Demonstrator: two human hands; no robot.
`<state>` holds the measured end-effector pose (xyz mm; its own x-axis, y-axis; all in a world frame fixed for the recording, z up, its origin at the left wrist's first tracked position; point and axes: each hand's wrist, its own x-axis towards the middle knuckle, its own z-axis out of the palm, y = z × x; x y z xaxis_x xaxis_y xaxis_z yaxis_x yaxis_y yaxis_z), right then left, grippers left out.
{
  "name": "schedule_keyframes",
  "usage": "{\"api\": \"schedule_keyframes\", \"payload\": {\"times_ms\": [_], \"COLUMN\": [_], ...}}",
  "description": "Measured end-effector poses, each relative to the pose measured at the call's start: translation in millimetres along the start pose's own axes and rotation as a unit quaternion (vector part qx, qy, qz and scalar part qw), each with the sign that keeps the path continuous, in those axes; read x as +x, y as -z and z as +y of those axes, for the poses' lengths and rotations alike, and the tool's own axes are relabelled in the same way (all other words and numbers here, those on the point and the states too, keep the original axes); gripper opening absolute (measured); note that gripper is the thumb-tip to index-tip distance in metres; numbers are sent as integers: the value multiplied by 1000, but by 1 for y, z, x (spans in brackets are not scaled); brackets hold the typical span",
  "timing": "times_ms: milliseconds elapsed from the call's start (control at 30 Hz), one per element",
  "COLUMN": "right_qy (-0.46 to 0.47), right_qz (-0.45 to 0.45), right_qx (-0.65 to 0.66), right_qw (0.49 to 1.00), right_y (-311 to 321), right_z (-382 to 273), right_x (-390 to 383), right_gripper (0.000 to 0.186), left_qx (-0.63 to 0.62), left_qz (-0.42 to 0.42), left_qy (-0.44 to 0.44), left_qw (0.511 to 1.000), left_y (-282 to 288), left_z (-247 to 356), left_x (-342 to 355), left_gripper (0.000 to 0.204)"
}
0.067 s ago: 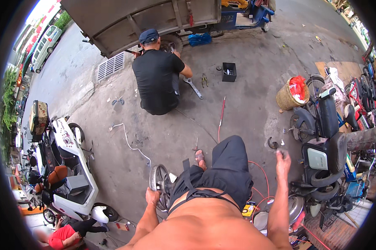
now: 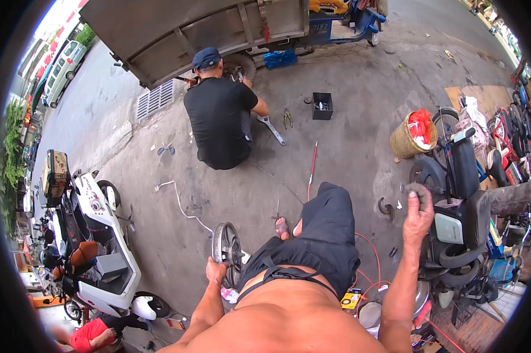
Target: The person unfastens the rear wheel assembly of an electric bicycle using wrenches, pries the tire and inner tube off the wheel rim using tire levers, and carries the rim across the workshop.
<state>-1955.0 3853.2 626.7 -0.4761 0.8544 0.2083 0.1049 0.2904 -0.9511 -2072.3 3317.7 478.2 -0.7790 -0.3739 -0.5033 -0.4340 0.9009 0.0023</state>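
My left hand [image 2: 216,270] grips the edge of a wheel [image 2: 225,241] with a grey metal hub motor, held upright beside my left leg. A white cable [image 2: 186,204] runs from near the wheel across the ground. Out to the right, my right hand [image 2: 417,217] is raised with its fingers curled in and the thumb laid along them. What it holds, if anything, is too hidden to name. Below that hand a dark curved piece [image 2: 385,208] lies on the ground, with a small dark cylinder [image 2: 393,252] nearer to me.
A person in black [image 2: 219,120] squats ahead at a cargo tricycle [image 2: 198,35]. Around them lie an adjustable wrench [image 2: 272,130], pliers [image 2: 288,117] and a black box [image 2: 322,106]. A white scooter [image 2: 103,229] stands left; a basket [image 2: 414,135] and scooter [image 2: 463,167] right. A red hose [image 2: 376,250] curls beside me.
My right hand has moved right and upward, its fingers turning inward. The wheel has shifted slightly up, still in my left hand. The whole view has tilted a little.
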Motion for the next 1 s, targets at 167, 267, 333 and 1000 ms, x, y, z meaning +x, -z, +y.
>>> {"api": "schedule_keyframes", "payload": {"times_ms": [167,267,333,1000], "right_qy": [424,336,321,516], "right_qz": [56,-289,-254,-69], "right_qx": [-107,-292,-274,30], "right_qw": [897,847,870,853], "right_y": [-5,57,81,216], "right_z": [-130,-147,-126,207], "right_x": [129,205,269,799], "right_gripper": [13,27,25,10], "left_qx": [34,49,79,108], "left_qz": [8,34,20,10], "left_qy": [-69,-44,-71,-151], "left_qw": [997,997,994,983], "left_y": [-3,-24,-52,-199], "left_z": [185,241,344,1029], "left_x": [17,10,26,-136], "left_gripper": [47,46,49,44]}}
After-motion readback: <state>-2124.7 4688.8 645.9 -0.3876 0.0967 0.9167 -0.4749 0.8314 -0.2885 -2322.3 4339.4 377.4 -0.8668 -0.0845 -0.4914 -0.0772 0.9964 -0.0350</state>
